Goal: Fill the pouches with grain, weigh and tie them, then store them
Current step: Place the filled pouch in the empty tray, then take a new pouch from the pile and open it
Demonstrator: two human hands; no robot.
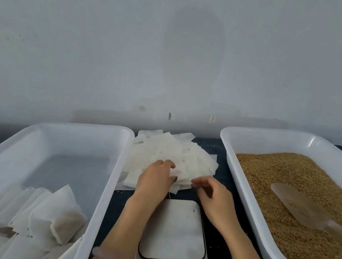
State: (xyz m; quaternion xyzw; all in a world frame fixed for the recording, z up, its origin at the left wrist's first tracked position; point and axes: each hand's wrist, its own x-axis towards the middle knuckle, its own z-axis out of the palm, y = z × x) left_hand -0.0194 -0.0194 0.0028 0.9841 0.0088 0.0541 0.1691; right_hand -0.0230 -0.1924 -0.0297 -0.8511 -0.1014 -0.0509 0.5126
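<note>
Centrally, a fanned heap of flat, papery white pouches [170,157] lies beyond the square scale [174,231]. Left hand [155,178] pinches one pouch's edge; right hand [214,196] hovers beside it, fingers loosely curled. Granular tan grain [289,190] fills the glossy right tray [252,136]; plump filled pouches [52,216] sit in the left tray [77,129].

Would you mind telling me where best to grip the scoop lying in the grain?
Probably by its handle, coming from the near right: the scoop lies flat on the grain, bowl pointing to the far left, and the handle runs toward the tray's near right side.
</note>
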